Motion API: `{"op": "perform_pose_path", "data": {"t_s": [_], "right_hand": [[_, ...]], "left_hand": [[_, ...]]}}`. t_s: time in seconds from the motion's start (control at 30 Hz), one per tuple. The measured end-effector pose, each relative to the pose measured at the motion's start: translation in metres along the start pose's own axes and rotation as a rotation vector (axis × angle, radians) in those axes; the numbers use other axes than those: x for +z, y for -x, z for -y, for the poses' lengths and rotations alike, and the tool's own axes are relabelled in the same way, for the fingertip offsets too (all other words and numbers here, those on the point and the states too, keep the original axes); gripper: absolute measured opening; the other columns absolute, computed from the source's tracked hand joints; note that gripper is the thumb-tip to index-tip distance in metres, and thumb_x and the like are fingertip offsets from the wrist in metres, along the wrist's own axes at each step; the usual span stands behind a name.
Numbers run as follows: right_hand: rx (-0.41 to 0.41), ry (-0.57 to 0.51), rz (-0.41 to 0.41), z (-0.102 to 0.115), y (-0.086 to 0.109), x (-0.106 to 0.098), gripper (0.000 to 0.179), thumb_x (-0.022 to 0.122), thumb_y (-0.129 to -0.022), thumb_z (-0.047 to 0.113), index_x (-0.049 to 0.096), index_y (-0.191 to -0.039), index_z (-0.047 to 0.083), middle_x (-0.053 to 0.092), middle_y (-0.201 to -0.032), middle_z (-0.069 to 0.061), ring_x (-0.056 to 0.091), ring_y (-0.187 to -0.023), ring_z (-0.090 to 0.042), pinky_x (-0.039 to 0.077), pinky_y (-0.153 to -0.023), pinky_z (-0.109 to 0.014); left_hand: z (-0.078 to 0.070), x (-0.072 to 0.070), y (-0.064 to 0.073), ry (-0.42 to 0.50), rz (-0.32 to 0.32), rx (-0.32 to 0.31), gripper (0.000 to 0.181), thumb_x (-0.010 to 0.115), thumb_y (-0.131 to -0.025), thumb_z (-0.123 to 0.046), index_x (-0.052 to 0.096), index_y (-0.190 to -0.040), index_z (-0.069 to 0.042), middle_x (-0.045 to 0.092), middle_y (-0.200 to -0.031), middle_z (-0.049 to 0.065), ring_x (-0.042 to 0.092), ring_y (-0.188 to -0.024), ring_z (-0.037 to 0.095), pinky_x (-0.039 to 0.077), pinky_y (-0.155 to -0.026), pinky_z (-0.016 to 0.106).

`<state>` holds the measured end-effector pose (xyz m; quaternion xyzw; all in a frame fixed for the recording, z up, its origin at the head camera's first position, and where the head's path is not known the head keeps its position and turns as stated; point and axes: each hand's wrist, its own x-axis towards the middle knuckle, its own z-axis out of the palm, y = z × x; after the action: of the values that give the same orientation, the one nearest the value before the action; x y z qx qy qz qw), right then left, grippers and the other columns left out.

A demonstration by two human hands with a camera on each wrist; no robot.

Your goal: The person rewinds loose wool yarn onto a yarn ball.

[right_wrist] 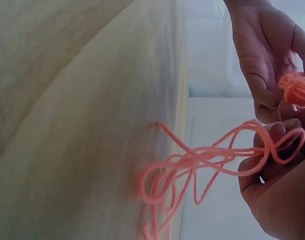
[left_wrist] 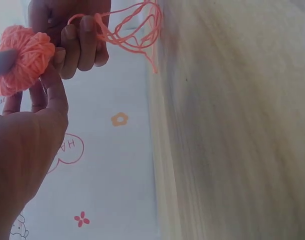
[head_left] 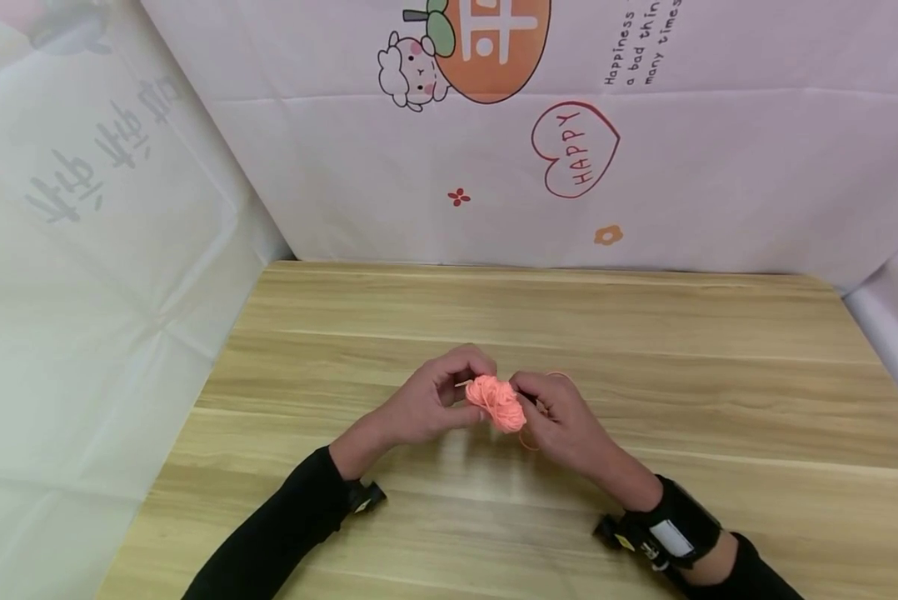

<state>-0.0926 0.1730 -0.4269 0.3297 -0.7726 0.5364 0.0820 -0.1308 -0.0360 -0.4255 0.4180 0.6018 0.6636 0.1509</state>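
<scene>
A small wound bundle of coral-pink yarn [head_left: 496, 403] is held up over the table between both hands. My left hand [head_left: 426, 404] pinches it from the left; in the left wrist view the thumb [left_wrist: 3, 62] presses on its face and the fingers lie behind it. Right beside the bundle, my right hand [head_left: 565, 421] has its fingers curled round loose strands of the same yarn. Those strands [right_wrist: 202, 157] hang below the right hand in tangled loops, seen best in the right wrist view. The right palm's inside is hidden in the head view.
A wood-grain table [head_left: 329, 333] spreads under the hands. Behind it hangs a white printed cloth [head_left: 344, 167] with a heart and flowers, and another pale cloth [head_left: 82, 333] covers the left side. Black straps with small cameras [head_left: 674, 529] sit on the wrists.
</scene>
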Motion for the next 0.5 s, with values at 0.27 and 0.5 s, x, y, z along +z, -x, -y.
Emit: {"op": "perform_pose_path", "data": {"t_s": [0.27, 0.5], "right_hand": [[0.034, -0.029, 0.033, -0.019, 0.008, 0.005, 0.037, 0.05, -0.092, -0.01, 0.058, -0.085, 0.025, 0.047, -0.058, 0.008, 0.042, -0.047, -0.004, 0.037, -0.044, -0.02], [0.105, 0.012, 0.077, 0.0, 0.005, 0.002, 0.03, 0.05, -0.091, -0.012, 0.063, -0.088, 0.015, 0.055, -0.065, 0.004, 0.047, -0.051, -0.007, 0.044, -0.048, -0.026]], "left_hand": [[0.017, -0.005, 0.003, 0.043, -0.049, -0.025, 0.028, 0.067, -0.086, 0.007, 0.058, -0.111, -0.002, 0.059, -0.103, 0.012, 0.052, -0.09, 0.026, 0.047, -0.078, 0.032], [0.018, -0.003, 0.002, 0.125, -0.134, -0.065, 0.031, 0.069, -0.084, 0.007, 0.055, -0.112, 0.001, 0.058, -0.107, 0.016, 0.056, -0.092, 0.026, 0.05, -0.078, 0.029]]}}
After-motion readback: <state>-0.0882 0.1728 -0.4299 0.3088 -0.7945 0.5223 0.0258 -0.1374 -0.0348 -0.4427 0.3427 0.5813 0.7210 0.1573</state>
